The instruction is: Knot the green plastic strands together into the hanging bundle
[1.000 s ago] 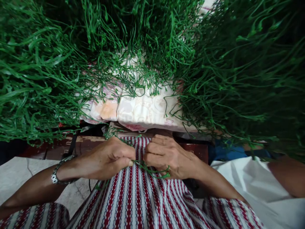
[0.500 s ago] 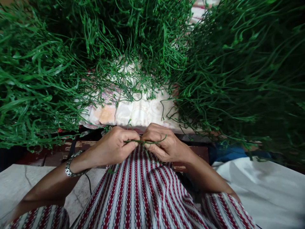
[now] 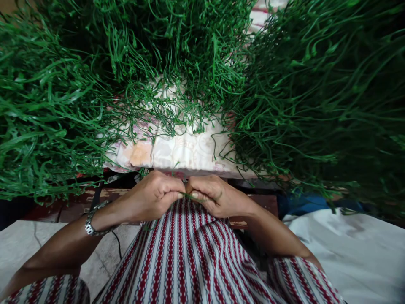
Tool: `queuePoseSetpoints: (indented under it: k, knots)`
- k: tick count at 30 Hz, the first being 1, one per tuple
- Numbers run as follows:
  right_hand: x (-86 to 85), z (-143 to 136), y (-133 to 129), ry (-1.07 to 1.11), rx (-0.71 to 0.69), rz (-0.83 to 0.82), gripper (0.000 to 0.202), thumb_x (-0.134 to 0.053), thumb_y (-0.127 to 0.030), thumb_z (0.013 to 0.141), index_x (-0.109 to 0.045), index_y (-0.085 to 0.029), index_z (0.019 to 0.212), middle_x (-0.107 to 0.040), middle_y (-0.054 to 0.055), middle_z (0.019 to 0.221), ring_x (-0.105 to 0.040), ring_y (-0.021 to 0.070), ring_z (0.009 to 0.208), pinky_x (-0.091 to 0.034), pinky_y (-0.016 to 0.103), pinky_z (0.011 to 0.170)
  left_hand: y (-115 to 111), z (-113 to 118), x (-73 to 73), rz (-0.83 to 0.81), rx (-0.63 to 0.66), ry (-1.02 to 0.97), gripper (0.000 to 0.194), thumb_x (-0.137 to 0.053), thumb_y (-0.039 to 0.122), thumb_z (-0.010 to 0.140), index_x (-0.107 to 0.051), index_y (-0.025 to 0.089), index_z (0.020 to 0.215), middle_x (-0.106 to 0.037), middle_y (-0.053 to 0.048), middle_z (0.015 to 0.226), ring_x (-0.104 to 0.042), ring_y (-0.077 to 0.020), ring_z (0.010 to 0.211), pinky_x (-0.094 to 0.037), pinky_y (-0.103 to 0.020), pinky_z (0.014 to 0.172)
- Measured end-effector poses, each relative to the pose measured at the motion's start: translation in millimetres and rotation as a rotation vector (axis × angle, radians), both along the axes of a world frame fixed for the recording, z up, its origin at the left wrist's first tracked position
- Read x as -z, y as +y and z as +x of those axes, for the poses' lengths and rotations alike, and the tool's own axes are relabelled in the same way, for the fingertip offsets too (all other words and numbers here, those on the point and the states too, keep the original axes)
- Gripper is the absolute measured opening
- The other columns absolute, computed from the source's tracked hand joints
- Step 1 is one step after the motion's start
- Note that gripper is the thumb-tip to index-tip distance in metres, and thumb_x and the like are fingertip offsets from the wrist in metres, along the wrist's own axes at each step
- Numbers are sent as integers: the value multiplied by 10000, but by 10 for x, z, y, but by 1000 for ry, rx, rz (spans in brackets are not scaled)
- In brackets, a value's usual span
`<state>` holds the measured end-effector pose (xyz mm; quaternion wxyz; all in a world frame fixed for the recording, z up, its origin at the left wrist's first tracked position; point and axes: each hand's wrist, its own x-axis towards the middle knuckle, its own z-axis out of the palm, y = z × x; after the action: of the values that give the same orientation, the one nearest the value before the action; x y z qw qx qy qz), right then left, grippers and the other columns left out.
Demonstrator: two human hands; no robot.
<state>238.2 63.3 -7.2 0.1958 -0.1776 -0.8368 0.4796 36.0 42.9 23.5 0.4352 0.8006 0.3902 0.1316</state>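
Close together above my striped lap, both my hands pinch a thin green stem (image 3: 189,195). My left hand (image 3: 158,194), with a metal watch (image 3: 90,223) on its wrist, is closed with thumb against curled fingers on the stem. Touching or nearly touching it, my right hand (image 3: 218,196) is closed on the same stem. Most of the stem is hidden by the fingers. Beyond the hands, several loose green stems with small tips (image 3: 199,122) lie on a pale patterned cloth (image 3: 180,152).
Large heaps of green stems rise at the left (image 3: 47,118), the back (image 3: 177,38) and the right (image 3: 303,105). Past my knees runs the worn edge of a brown wooden table or bench (image 3: 262,204). A white sheet (image 3: 348,249) lies at the lower right.
Both hands have dipped slightly and their knuckles have turned. Less of the stem shows now; the end that stuck out across my right fingers is out of sight.
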Motion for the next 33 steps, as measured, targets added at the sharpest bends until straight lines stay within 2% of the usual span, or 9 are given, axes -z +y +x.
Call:
queuePoseSetpoints:
  k: [7,9,12,15,18,20,24,28,33]
  knots:
    - [-175,93,-204,-34,-174,15,223,-313,-252,931,-396,-180,738,-413,-15,651,-405,94,606,-332,207,572,-231,-75,-144,59,196,-39,282,-369,66,815,-523,163,600,-466,24,495,-443,-96,489,-311,-245,502]
    - [-244,209,-221,0,-158,19,233,-312,-228,926,-396,-181,715,-413,-13,626,-413,97,593,-330,210,567,-261,-168,-200,89,117,-85,246,-399,77,818,-567,176,668,-539,16,527,-496,-100,506,-353,-236,510]
    - [-345,386,-181,57,49,38,219,-321,-175,920,-424,-176,726,-414,-17,601,-411,89,560,-314,209,553,-230,-282,-264,154,-73,-201,214,-476,67,803,-619,204,884,-676,-10,685,-601,-110,599,-436,-216,571]
    - [-375,380,-73,33,176,102,154,-363,-199,924,-490,-162,843,-480,-6,666,-443,86,598,-336,204,578,-122,-211,-254,33,-110,-139,172,-486,125,815,-632,177,739,-641,11,616,-555,-86,531,-403,-185,505]
    - [-299,183,58,43,226,131,287,-439,-380,902,-510,-129,1023,-549,48,838,-507,119,753,-398,227,669,-13,-11,-172,-121,-325,-116,200,-502,193,814,-621,143,661,-571,25,547,-493,-70,502,-370,-163,477]
    - [-212,39,117,93,241,143,420,-509,-488,841,-520,-114,1030,-552,77,900,-518,146,829,-423,253,719,20,97,-106,-174,-396,-187,198,-511,215,808,-619,131,666,-574,18,573,-505,-77,542,-392,-164,516]
    - [-71,-109,91,45,272,184,251,-501,-375,877,-531,-129,915,-566,56,821,-521,124,759,-422,228,670,-1,127,-15,-147,-415,-221,206,-492,213,819,-611,128,673,-587,5,598,-505,-84,552,-390,-174,525]
    - [-59,-102,-54,-50,268,336,222,-409,-250,918,-500,-149,743,-511,3,664,-442,90,586,-350,218,559,-91,17,1,40,-298,-90,206,-468,163,827,-629,151,698,-612,0,599,-529,-93,549,-389,-193,536]
    - [-167,43,-240,-61,-2,350,322,-354,-283,918,-442,-179,626,-416,-26,536,-358,96,500,-272,253,485,-275,-153,-95,90,24,-63,245,-423,98,813,-633,175,711,-596,4,553,-525,-100,513,-395,-213,533]
